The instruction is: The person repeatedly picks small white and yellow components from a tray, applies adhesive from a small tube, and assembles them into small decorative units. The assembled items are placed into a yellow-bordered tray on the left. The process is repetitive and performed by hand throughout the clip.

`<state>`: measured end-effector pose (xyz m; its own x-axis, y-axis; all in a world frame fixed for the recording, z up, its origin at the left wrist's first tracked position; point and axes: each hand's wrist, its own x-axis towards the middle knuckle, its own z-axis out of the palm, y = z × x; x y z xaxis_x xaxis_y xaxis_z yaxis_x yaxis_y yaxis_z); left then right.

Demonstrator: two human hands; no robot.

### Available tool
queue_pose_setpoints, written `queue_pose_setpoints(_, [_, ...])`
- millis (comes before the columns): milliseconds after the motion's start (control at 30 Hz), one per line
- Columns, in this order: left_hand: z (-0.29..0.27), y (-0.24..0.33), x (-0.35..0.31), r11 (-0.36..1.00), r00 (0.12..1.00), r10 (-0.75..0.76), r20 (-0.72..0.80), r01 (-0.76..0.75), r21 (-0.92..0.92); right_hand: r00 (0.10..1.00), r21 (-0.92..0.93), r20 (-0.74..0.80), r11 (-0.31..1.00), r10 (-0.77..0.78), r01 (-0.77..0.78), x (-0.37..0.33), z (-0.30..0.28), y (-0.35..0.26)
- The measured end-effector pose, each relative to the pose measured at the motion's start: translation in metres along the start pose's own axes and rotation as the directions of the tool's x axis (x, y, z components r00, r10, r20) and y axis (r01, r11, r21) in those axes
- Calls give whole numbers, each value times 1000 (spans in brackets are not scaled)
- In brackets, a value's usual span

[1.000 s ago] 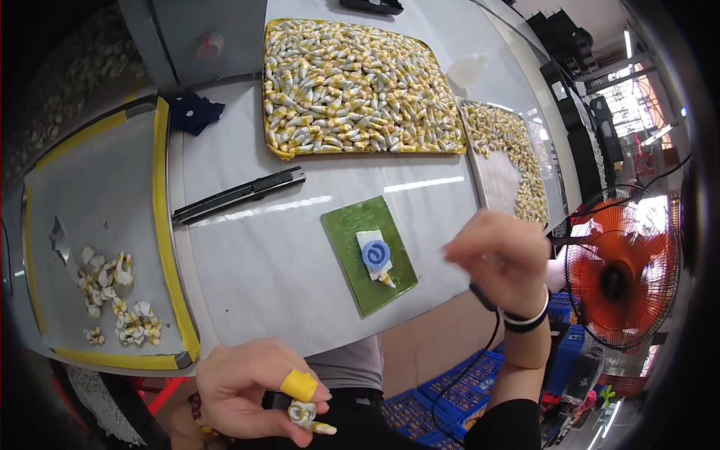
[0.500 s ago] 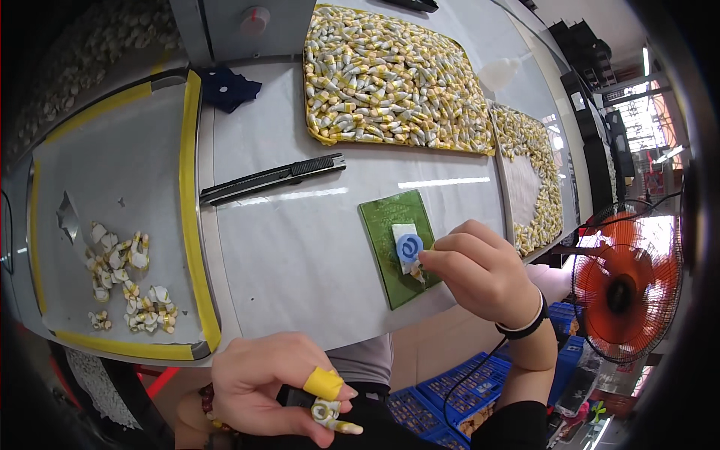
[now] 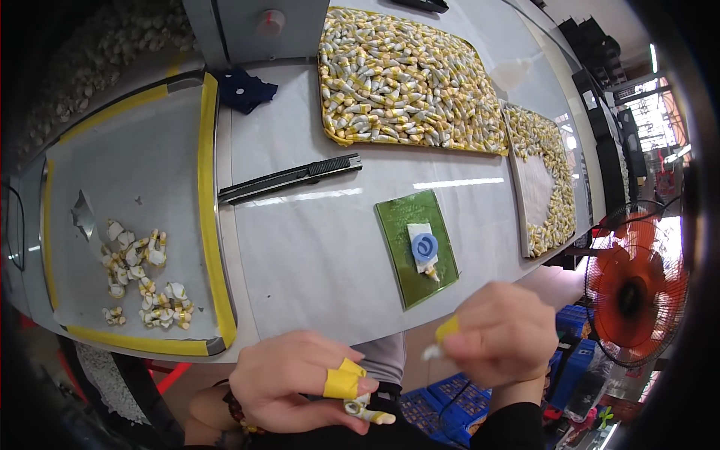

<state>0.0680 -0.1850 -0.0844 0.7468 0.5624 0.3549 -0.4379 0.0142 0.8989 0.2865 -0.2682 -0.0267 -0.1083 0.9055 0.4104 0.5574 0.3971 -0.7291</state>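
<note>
My left hand (image 3: 300, 382), with yellow tape round a finger, pinches a small white-and-yellow tapered piece (image 3: 369, 412) at the near edge of the table. My right hand (image 3: 504, 336) is closed and smeared by motion, in front of the green board's near edge. Something small and whitish shows at its fingertips, with a yellow patch above; its kind is unclear. On the green board (image 3: 409, 285) lies a white pad bearing a blue ring (image 3: 424, 247). A small white-and-yellow bit (image 3: 433, 275) sits at the pad's lower end.
A tray (image 3: 206, 150) edged in yellow tape holds several white-and-yellow clusters at left. A black utility knife (image 3: 292, 178) lies beside it. Trays full of white-and-yellow pieces (image 3: 405, 82) stand at the back and right. An orange fan (image 3: 630, 292) stands at far right.
My right hand has drawn back from the blue ring and green board toward me and slightly right. My left hand still pinches its piece; the whole view has shifted slightly.
</note>
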Motion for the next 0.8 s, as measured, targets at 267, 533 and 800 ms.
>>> queue_pose_setpoints(267, [11,5,0,980,997,41,-59,-28,195,990,132,46,982,132,-137,5,18,-21])
queue_pose_setpoints(533, [7,16,6,934,998,57,40,-68,352,975,173,192,982,-110,77,11,15,-11])
queue_pose_setpoints(800, [9,12,11,933,988,151,18,-149,327,949,255,272,963,-157,87,19,9,-9])
